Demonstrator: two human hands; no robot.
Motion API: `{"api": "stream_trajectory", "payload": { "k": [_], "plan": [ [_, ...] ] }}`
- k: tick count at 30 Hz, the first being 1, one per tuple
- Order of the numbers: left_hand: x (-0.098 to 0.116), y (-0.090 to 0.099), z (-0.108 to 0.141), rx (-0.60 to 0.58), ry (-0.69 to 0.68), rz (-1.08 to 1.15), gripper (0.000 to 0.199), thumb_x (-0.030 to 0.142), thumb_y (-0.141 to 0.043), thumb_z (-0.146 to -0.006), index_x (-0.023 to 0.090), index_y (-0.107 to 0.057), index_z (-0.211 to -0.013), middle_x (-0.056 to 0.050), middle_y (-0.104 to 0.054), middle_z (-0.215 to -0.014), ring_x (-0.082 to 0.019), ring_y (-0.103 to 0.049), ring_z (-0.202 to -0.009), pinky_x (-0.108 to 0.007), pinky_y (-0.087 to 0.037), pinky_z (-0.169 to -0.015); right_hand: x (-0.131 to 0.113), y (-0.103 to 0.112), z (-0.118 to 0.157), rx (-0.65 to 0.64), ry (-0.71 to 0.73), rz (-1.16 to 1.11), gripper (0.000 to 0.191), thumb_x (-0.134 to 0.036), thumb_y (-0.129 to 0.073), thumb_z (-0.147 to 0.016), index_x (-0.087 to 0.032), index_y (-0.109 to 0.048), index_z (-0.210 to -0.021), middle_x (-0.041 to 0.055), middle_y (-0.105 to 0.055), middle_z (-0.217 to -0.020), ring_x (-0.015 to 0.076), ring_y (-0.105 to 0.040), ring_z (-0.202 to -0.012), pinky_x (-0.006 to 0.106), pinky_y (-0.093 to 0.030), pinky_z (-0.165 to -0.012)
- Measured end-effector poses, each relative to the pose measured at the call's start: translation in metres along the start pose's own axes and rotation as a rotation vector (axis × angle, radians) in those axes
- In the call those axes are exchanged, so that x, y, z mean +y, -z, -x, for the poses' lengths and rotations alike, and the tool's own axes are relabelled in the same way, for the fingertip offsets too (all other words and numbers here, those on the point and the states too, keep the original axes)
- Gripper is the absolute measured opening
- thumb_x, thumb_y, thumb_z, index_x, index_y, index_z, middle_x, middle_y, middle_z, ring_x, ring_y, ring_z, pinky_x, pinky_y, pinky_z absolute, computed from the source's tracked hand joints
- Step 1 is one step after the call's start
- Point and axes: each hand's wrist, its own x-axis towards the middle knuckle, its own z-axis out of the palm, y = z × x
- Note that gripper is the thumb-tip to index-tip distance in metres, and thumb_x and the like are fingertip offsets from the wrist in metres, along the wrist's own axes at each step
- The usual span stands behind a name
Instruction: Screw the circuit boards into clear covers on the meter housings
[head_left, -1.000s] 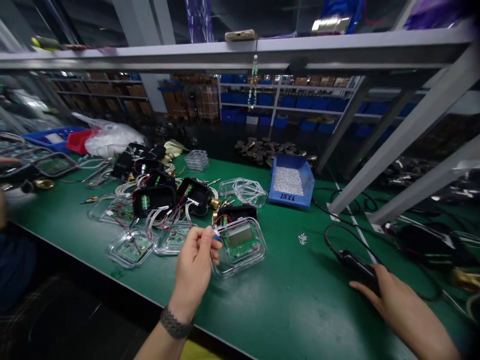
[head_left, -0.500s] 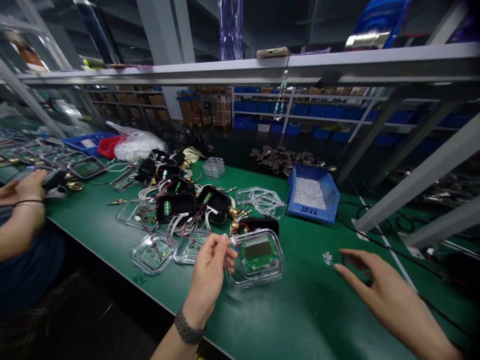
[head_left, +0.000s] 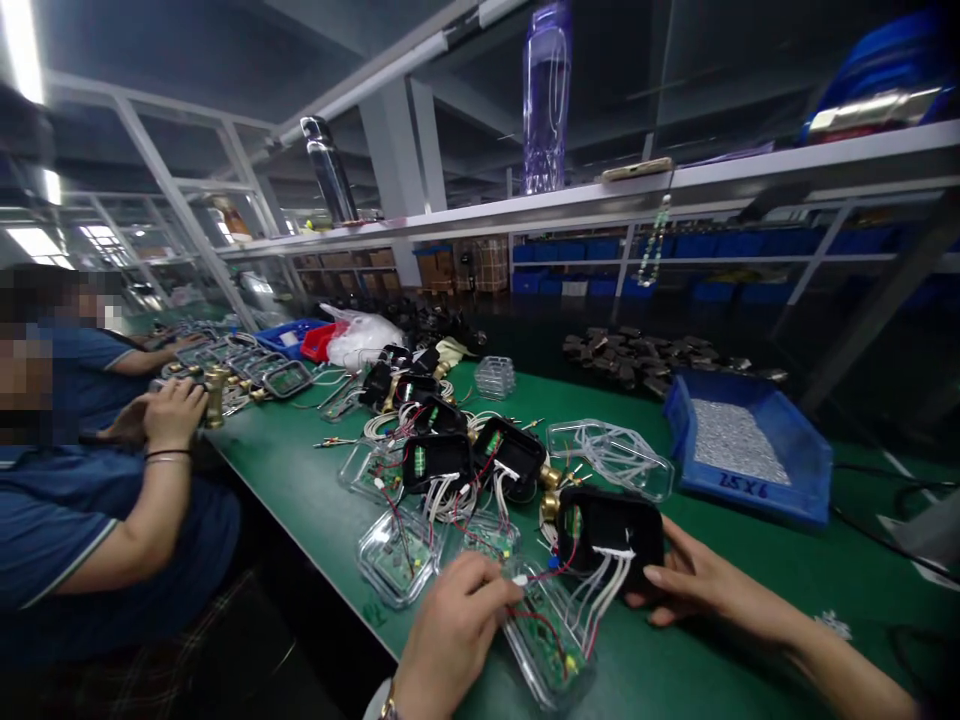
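Note:
My left hand is closed, fingertips pressed at the left edge of a clear plastic cover that carries a green circuit board. The board's component side faces up, with red and black wires and a white connector by my fingertips. My right hand grips the right side of an open black housing, thumb in front. White wires hang from this housing toward the cover, and a brass fitting sits at its left. More black housings and another clear cover with a board lie to the left.
A blue bin of small silvery pieces stands at right, near a small white pile. Behind are clear frames, stacked clear covers and dark metal parts. A shelf crosses above. A co-worker's hand is at left.
My right hand has moved left from bare table onto the black housing. The clear cover has turned from display side up to component side up. The camera view has swung left and upward.

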Motion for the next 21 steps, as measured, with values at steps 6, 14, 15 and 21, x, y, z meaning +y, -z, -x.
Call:
{"api": "stream_trajectory", "payload": {
  "k": [6, 14, 15, 21],
  "plan": [
    [-0.049, 0.024, 0.021, 0.103, -0.022, -0.170, 0.048, 0.003, -0.044, -0.095, 0.030, -0.070, -0.125, -0.006, -0.071, -0.097, -0.021, -0.067, -0.102, -0.035, -0.060, -0.087, 0.012, -0.030, -0.018, -0.113, 0.000, 0.020, 0.128, -0.049, -0.080, -0.077, -0.023, 0.013, -0.161, 0.0170, -0.062, -0.122, 0.0313, -0.071, -0.105, 0.040, -0.059, -0.082],
    [-0.066, 0.025, 0.036, 0.076, 0.033, -0.162, 0.052, 0.005, -0.046, -0.095, 0.035, -0.066, -0.133, -0.005, -0.071, -0.104, -0.019, -0.068, -0.102, -0.031, -0.060, -0.088, 0.019, -0.041, -0.031, -0.115, 0.082, 0.015, 0.134, -0.051, -0.082, -0.077, -0.032, 0.024, -0.157, 0.0190, -0.052, -0.136, 0.0297, -0.072, -0.099, 0.041, -0.060, -0.077],
    [-0.066, 0.025, 0.035, 0.074, 0.040, -0.183, 0.052, 0.006, -0.046, -0.095, 0.035, -0.066, -0.133, -0.006, -0.071, -0.109, -0.019, -0.068, -0.105, -0.032, -0.060, -0.090, 0.020, -0.045, -0.032, -0.104, 0.095, 0.006, 0.134, -0.049, -0.082, -0.077, -0.032, 0.025, -0.156, 0.0194, -0.052, -0.136, 0.0292, -0.072, -0.098, 0.040, -0.060, -0.076],
    [-0.078, 0.035, 0.043, 0.100, -0.052, -0.476, 0.064, 0.002, -0.043, -0.086, 0.032, -0.060, -0.140, 0.001, -0.071, -0.131, -0.020, -0.065, -0.119, -0.034, -0.055, -0.102, 0.023, -0.087, -0.040, 0.051, 0.117, -0.047, 0.125, -0.046, -0.081, -0.070, -0.030, 0.009, -0.156, 0.0193, -0.054, -0.132, 0.0170, -0.071, -0.069, 0.026, -0.055, -0.052]
  ]
}}
